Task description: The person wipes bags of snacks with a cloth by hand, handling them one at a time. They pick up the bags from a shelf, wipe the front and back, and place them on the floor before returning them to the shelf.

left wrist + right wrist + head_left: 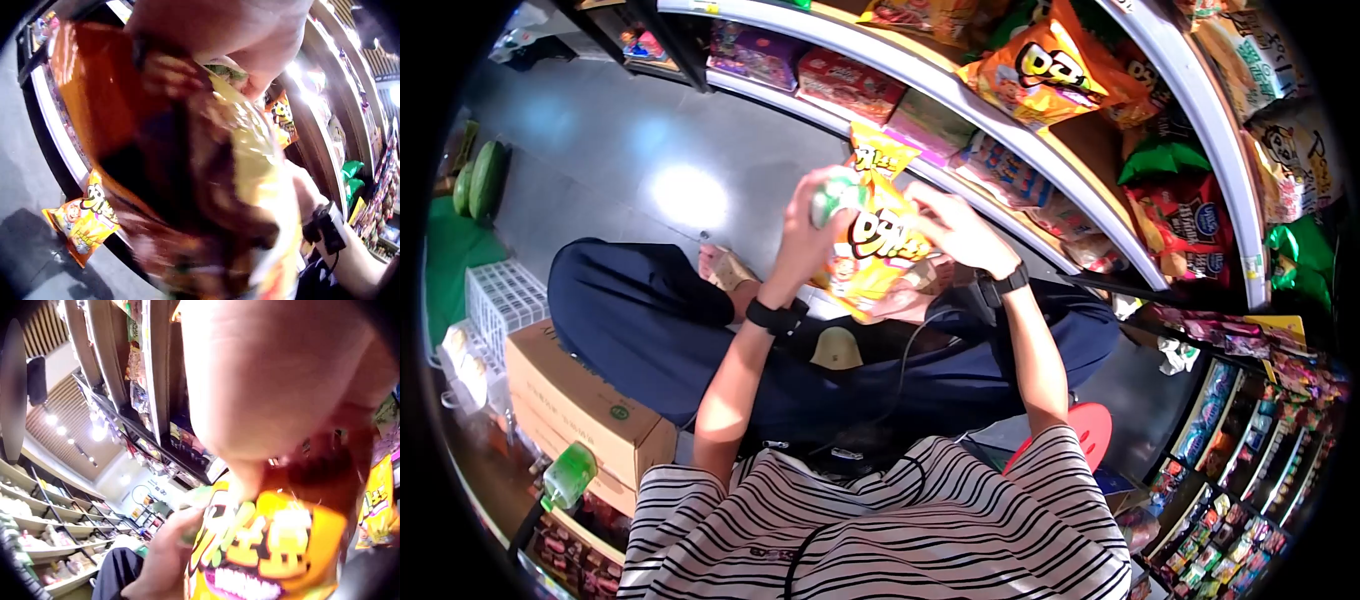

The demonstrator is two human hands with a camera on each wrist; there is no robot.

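Observation:
An orange and yellow snack bag (885, 245) is held up over the lap between both hands. My left hand (798, 235) is at the bag's left side, its fingers curled round a crumpled green-and-white wad (837, 197) that overlaps the bag. In the left wrist view the wad (226, 74) shows between the fingers, above the bag's shiny surface (256, 156). My right hand (965, 232) grips the bag's right upper edge. The right wrist view shows its thumb over the printed front (269, 544). A second snack bag (878, 152) of the same kind lies beyond on the floor.
Curved shelves with snack bags (1050, 75) and boxes (850, 85) run along the front and right. A cardboard box (585, 400) and white basket (500, 300) stand at left. A red stool (1088, 432) is behind the right elbow, near small hanging packets (1230, 540).

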